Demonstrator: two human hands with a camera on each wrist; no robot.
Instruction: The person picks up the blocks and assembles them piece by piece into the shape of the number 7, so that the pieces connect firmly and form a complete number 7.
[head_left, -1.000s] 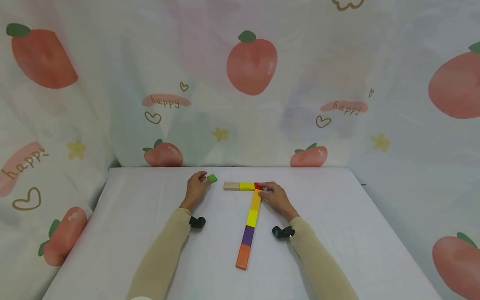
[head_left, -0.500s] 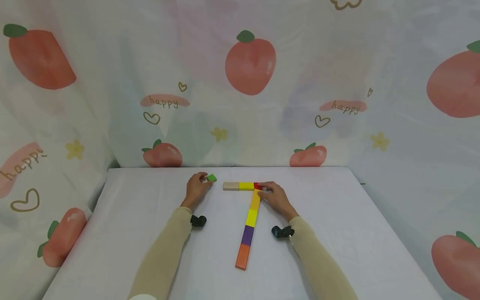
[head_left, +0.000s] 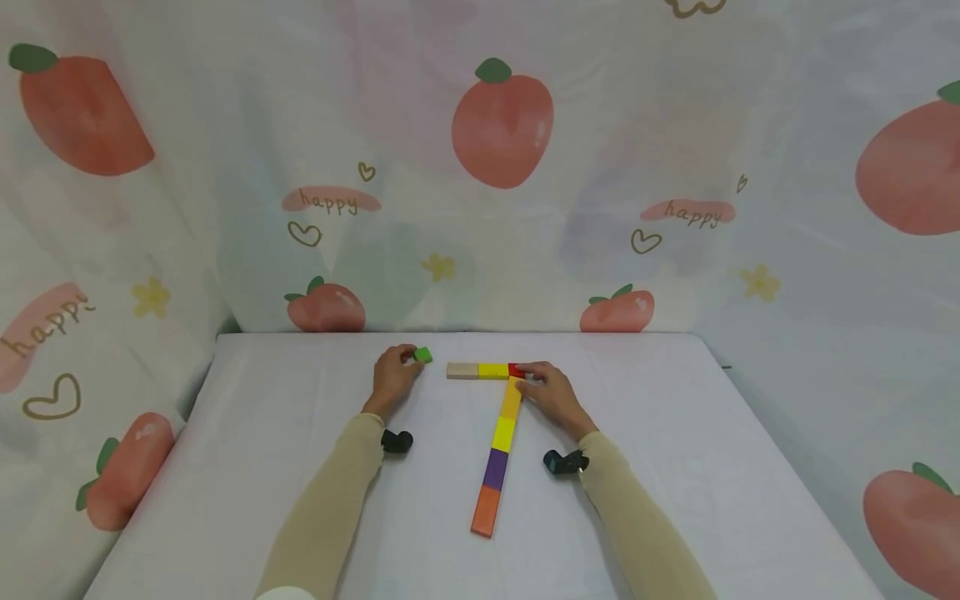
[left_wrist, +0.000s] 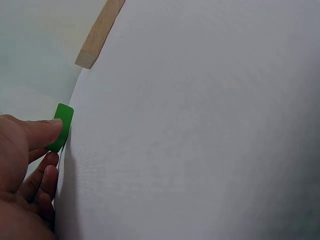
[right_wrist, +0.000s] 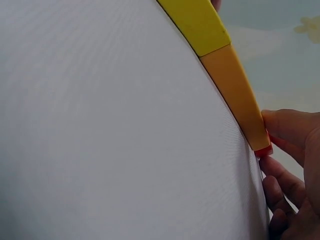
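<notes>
My left hand (head_left: 392,377) pinches a small green block (left_wrist: 64,120) between thumb and fingers, near the back of the table. To its right, a row of blocks runs sideways: a plain wooden block (head_left: 462,372), a yellow block (head_left: 492,372) and a red block (head_left: 515,369), partly hidden by fingers. My right hand (head_left: 555,397) holds the red block at the corner, its thumb against the end of an orange-yellow block (right_wrist: 237,100). From that corner a second line comes forward, with another yellow block (head_left: 504,434), a purple block (head_left: 496,469) and an orange block (head_left: 486,511).
A white cloth covers the table (head_left: 637,500). Behind it hangs a printed curtain (head_left: 420,125) with fruit and flower pictures, close to the table's back edge. A dark wrist camera (head_left: 397,442) sits on the left sleeve, another camera (head_left: 565,462) on the right.
The green block has turned slightly in the left hand, which stays in about the same place. The right hand and the lined-up blocks have not visibly moved.
</notes>
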